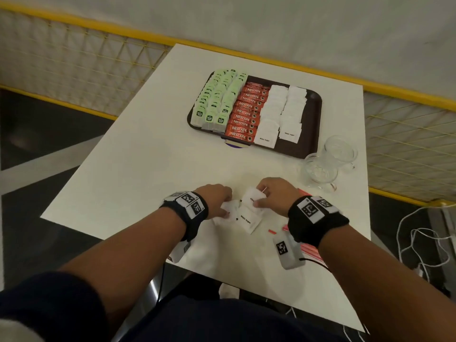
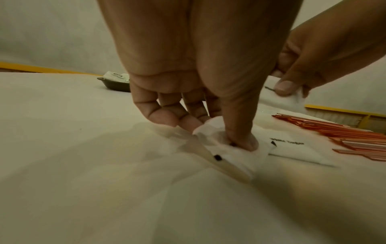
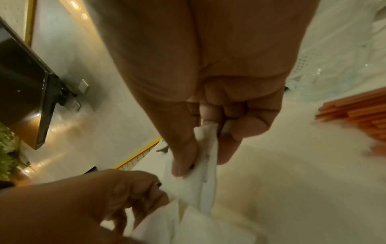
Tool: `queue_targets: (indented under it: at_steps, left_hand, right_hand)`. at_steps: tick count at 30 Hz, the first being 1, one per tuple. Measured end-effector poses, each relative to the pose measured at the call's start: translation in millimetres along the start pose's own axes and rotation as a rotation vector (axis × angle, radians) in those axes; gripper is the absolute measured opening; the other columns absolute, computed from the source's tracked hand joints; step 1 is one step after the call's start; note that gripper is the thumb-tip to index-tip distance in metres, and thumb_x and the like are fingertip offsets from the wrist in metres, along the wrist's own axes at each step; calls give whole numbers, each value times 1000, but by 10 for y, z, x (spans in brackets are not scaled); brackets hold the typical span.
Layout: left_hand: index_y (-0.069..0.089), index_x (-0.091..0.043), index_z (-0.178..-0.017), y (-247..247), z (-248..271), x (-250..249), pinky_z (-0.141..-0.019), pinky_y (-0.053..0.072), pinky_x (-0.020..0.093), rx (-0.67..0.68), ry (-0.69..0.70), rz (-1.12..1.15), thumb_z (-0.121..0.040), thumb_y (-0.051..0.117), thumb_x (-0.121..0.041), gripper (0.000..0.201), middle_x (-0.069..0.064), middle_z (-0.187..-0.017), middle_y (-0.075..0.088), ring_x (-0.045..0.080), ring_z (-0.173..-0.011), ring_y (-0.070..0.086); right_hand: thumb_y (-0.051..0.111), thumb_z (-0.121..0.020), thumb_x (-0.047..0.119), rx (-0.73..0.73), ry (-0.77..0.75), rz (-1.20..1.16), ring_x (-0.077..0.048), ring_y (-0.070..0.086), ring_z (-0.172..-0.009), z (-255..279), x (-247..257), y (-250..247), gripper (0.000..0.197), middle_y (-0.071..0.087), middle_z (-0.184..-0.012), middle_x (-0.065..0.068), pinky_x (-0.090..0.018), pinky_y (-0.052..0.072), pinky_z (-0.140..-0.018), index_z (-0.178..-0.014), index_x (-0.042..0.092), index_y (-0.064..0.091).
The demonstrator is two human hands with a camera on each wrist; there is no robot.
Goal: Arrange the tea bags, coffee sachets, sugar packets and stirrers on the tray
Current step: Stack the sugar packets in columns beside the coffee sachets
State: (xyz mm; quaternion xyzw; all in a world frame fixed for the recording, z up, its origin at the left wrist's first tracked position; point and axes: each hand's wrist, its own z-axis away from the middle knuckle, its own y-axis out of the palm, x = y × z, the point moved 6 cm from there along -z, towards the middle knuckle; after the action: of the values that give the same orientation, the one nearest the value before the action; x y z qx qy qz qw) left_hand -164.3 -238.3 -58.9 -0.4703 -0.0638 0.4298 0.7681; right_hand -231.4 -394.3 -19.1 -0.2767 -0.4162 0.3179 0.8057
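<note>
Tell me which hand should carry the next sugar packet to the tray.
Right, probably. The right hand already pinches a sugar packet lifted off the table, nearer the tray's sugar rows; the left hand presses packets flat.

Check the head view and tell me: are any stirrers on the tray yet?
No: the tray holds only tea bags, coffee sachets and sugar packets.

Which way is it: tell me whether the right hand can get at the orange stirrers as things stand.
Probably yes, but not freely: the stirrers lie bare on the table right beside the right hand, with nothing between. That hand, though, is pinching a sugar packet, which it would have to drop first.
</note>
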Motion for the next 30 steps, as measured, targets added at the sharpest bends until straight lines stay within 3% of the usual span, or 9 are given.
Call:
queue_targets:
  at_steps: [3, 7, 13, 16, 21, 24, 26, 28, 30]
  left_hand:
    - [54, -19, -122, -1, 23, -13, -86, 47, 35, -8, -12, -24, -85, 70, -39, 46, 4, -124, 56, 27, -107, 57]
    - [54, -21, -124, -18, 61, -64, -85, 46, 38, -36, -25, -105, -87, 67, -42, 44, 3, -124, 55, 26, -112, 53]
    - [52, -21, -129, -3, 128, -119, -94, 44, 42, -73, -64, -150, -91, 62, -41, 44, 2, -130, 53, 26, -122, 46]
    - [51, -21, -127, 9, 160, -61, -96, 44, 42, -71, -89, -89, -92, 59, -39, 40, 3, -130, 53, 27, -121, 46]
    - [51, -14, -127, -33, 193, 196, -97, 43, 36, -105, -108, 189, -97, 53, -35, 37, 8, -130, 56, 28, -117, 52]
    - [53, -8, -125, -168, 210, 305, -94, 42, 32, -176, -119, 375, -98, 52, -33, 38, 11, -128, 57, 28, -115, 54]
    - [54, -10, -127, -260, 198, 356, -93, 50, 37, -193, -120, 636, -98, 52, -31, 36, 11, -127, 58, 28, -112, 58]
    - [51, -10, -130, -349, 216, 335, -81, 58, 34, -172, -105, 950, -98, 52, -26, 36, 13, -127, 57, 27, -109, 60]
    - [49, -9, -132, -491, 216, 312, -78, 60, 35, -141, -88, 1168, -98, 51, -20, 36, 15, -130, 54, 29, -111, 59]
  right_hand:
    - [79, -77, 28, 84, 12, 54, -18, 57, -99, 143, 20, 251, 39, 61, -113, -2, -28, 42, -81, -110, 18, 63]
    - [75, -82, 30, 61, 46, 218, -22, 55, -114, 168, 38, 451, 52, 58, -125, -4, -29, 43, -90, -127, 15, 54]
    - [75, -79, 36, -11, 62, 376, -28, 56, -109, 186, 123, 500, 51, 55, -121, -8, -39, 50, -92, -122, 16, 55]
    - [73, -81, 30, 11, 55, 337, -26, 58, -105, 182, 144, 498, 42, 60, -116, -5, -36, 49, -87, -116, 15, 54]
    - [73, -81, 23, 18, 26, 187, -20, 52, -90, 200, 193, 386, 29, 55, -99, -1, -28, 38, -72, -100, 14, 52]
    - [76, -78, 24, -26, -35, 31, -18, 52, -87, 209, 306, 200, 32, 57, -95, 1, -24, 37, -65, -102, 12, 58]
    - [77, -77, 25, -37, -89, -19, -15, 52, -87, 192, 453, 50, 32, 56, -95, 4, -24, 37, -67, -103, 15, 59]
    - [77, -77, 25, -43, -128, -35, -14, 53, -89, 158, 601, -95, 30, 58, -97, 5, -26, 40, -73, -101, 21, 59]
    - [77, -77, 25, -81, -138, -54, -14, 55, -89, 90, 723, -256, 29, 60, -98, 6, -26, 41, -73, -98, 26, 58]
